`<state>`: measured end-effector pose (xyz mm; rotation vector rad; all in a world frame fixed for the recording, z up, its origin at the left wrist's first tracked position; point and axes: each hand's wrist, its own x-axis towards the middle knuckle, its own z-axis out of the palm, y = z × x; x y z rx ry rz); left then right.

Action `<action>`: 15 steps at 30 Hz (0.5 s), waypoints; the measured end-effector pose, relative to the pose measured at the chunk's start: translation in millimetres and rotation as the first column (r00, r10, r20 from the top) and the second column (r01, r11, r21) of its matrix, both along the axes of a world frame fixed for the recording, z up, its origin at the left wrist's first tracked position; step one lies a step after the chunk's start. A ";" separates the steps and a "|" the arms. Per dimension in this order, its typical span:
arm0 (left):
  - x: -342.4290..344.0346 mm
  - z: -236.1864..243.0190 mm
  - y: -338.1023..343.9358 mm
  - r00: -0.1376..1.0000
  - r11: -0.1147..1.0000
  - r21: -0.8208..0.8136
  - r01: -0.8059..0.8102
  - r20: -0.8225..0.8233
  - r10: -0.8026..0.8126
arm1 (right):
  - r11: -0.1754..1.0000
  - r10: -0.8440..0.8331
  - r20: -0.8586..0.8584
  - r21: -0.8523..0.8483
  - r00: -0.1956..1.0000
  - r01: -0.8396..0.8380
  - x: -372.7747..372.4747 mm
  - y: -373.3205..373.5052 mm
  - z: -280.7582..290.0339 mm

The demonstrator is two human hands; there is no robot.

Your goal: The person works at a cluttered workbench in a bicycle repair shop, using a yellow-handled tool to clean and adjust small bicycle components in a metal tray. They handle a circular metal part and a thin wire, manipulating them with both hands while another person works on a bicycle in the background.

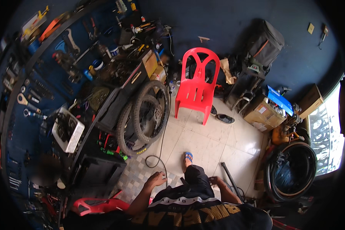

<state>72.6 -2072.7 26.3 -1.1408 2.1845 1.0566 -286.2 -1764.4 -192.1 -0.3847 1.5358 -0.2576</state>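
My left hand [156, 179] hangs out from my body above the checkered floor tiles, its fingers loosely apart and nothing seen in them. A thin black cable [166, 153] runs along the floor close by its fingertips. Beside my right thigh is my right hand [217, 181], relaxed, with no held thing visible; its fingers are small and partly dark. Near it a black pole [227, 173] slants over the tiles. One foot in a blue sandal [188, 157] is forward. Ahead stands a red plastic chair [197, 90], its seat bare.
Two bicycle wheels [151, 115] lean against the cluttered workbench [115, 103] on the left. Tools hang on the dark wall [38, 76]. At right are a cardboard box [265, 114] and stacked tyres [291, 172]. Dark shoes [225, 118] lie by the chair; a red frame [97, 206] is at lower left.
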 end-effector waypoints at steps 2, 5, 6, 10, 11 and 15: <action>-38.2 15.8 -55.9 0.973 0.997 0.040 -0.070 -0.218 0.077 | 0.906 -0.380 -0.076 -0.231 0.922 0.354 -69.6 -78.2 25.1; -81.9 40.7 -120.2 0.816 0.912 0.001 -0.410 -0.446 0.367 | 0.743 -0.487 0.021 -0.516 0.873 0.427 -161.1 -180.2 85.5; -92.5 48.7 -139.4 0.782 0.879 -0.013 -0.477 -0.462 0.418 | 0.802 -0.390 -0.198 -0.553 0.899 0.226 -183.7 -214.8 105.2; -119.2 67.5 -189.7 0.802 0.861 -0.106 -0.497 -0.435 0.410 | 0.886 -0.259 -0.549 -0.463 0.795 -0.032 -250.4 -313.0 172.3; -123.6 66.5 -200.4 0.817 0.868 -0.115 -0.484 -0.415 0.400 | 0.866 -0.217 -0.592 -0.484 0.776 -0.127 -259.2 -330.0 181.4; -141.0 39.4 -257.8 0.836 0.864 -0.191 -0.466 -0.416 0.359 | 0.891 0.064 -0.700 -0.281 0.711 -0.356 -290.3 -389.2 195.2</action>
